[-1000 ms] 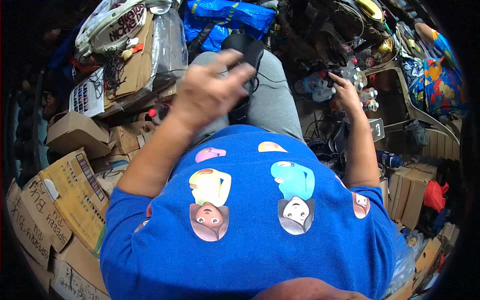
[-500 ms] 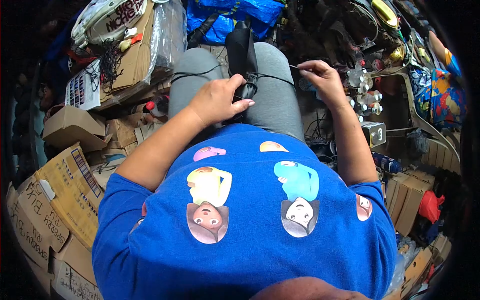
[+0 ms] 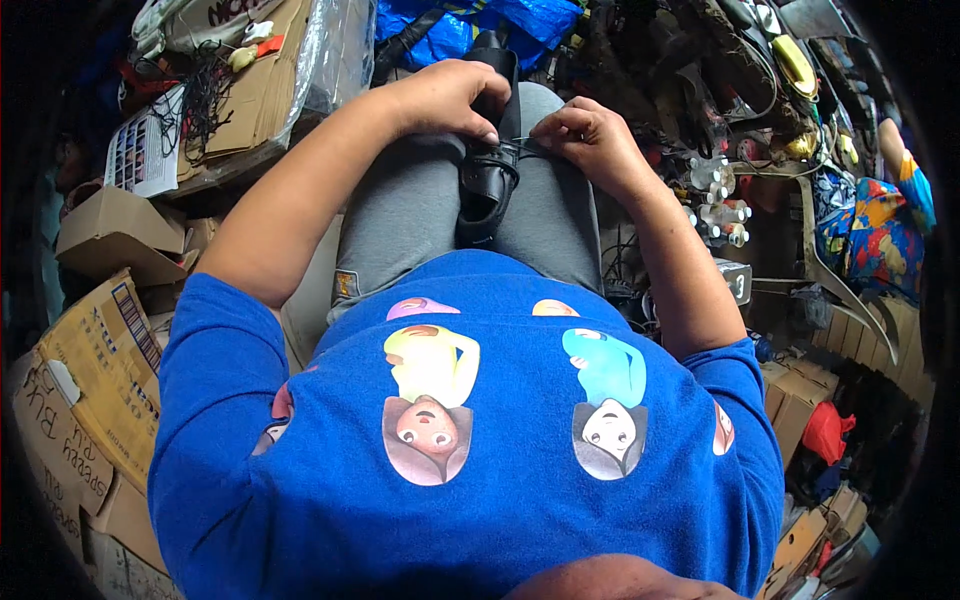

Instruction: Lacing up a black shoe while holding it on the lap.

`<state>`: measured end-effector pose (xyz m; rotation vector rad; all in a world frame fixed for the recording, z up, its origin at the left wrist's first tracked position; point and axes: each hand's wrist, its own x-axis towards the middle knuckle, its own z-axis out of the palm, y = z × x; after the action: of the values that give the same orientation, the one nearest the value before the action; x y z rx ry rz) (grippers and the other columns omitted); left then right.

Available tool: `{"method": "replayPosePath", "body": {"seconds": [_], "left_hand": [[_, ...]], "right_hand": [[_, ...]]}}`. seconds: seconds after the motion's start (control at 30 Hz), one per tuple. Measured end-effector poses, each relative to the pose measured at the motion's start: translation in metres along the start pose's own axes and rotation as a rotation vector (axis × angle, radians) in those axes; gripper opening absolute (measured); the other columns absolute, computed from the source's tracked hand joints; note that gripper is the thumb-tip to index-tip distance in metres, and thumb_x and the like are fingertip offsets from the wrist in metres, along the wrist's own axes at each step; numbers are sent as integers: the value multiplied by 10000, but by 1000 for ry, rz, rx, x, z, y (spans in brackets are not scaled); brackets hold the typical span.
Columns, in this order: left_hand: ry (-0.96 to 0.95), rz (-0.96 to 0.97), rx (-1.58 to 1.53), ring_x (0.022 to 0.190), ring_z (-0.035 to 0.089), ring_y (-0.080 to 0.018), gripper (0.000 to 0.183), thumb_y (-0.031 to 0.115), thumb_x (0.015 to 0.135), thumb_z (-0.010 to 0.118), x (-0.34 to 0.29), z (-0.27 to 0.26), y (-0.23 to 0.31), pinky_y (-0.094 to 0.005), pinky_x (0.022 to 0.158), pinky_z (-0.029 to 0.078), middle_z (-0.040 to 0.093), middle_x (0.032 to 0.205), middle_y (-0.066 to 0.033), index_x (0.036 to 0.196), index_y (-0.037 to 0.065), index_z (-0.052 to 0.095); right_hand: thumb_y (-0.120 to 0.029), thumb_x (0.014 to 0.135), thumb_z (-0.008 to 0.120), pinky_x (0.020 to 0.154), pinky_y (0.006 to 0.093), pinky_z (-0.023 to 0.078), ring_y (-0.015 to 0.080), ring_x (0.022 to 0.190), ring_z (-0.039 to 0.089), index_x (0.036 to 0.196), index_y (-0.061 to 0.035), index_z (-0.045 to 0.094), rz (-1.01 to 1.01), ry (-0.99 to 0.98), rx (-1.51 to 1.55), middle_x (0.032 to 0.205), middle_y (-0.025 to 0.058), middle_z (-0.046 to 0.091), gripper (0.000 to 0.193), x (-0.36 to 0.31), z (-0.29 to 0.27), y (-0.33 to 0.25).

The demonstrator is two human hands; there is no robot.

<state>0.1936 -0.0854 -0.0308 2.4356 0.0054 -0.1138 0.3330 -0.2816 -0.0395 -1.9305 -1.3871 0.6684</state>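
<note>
Black leather shoe (image 3: 487, 180) lies between grey-trousered knees; left hand (image 3: 447, 98) grips it, right hand (image 3: 585, 135) pinches thin thread.

The shoe (image 3: 487, 178) is black. The trousers (image 3: 410, 210) are grey, the shirt (image 3: 480, 480) blue with printed cartoon figures. The boxes (image 3: 85, 390) are brown.

Both forearms reach forward from the lower part of the view, bare below short blue sleeves, and converge over the lap between the knees. The left hand (image 3: 445, 98) lies palm down with the wrist nearly straight, its fingers curled forward and downward and the thumb pointing in toward the other hand. The right hand (image 3: 585, 135) sits just beside it, wrist bent slightly inward, with thumb and forefinger pinched together at their tips and the remaining fingers loosely curled behind them.
</note>
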Motion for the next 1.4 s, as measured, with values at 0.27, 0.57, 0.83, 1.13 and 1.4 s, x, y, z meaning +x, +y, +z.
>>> {"method": "replayPosePath", "body": {"seconds": [0.27, 0.57, 0.83, 1.13, 1.4], "left_hand": [[-219, -66, -206, 819, 560, -207, 264, 194, 718, 745, 13, 4, -13, -323, 752, 442, 531, 797, -80, 799, -11, 599], [-179, -35, -507, 845, 549, -158, 215, 144, 740, 717, 9, 9, -18, -301, 782, 438, 548, 818, -51, 838, -22, 623], [-153, 17, -465, 888, 566, -170, 203, 126, 752, 700, 8, 11, -23, -298, 829, 434, 578, 864, -62, 881, -21, 644], [-228, 28, -445, 874, 573, -179, 251, 154, 764, 694, 10, 7, -28, -298, 821, 439, 596, 853, -64, 963, 2, 672], [-264, 65, -451, 877, 573, -178, 277, 120, 760, 677, 10, 3, -28, -286, 813, 438, 595, 886, -66, 1014, 10, 675]], "right_hand": [[-82, 728, 710, 696, 317, 508, 213, 779, 626, 887, -156, 722, -85, -43, -153, 829, 68, 609, 175, 5, -1, -8], [-8, 746, 684, 694, 277, 498, 160, 768, 624, 865, -64, 705, -72, 1, -82, 813, 51, 607, 133, -4, 9, -11], [20, 661, 687, 635, 301, 525, 228, 693, 663, 846, -111, 717, -159, 37, -100, 780, 87, 644, 229, -2, 12, -12], [-50, 694, 707, 623, 322, 471, 226, 658, 614, 828, -116, 703, -217, 155, -160, 746, 63, 630, 150, -11, 22, -11], [-81, 724, 697, 702, 342, 430, 199, 696, 600, 848, -171, 716, -264, 163, -268, 733, 29, 617, 154, -13, 24, -15]]}}
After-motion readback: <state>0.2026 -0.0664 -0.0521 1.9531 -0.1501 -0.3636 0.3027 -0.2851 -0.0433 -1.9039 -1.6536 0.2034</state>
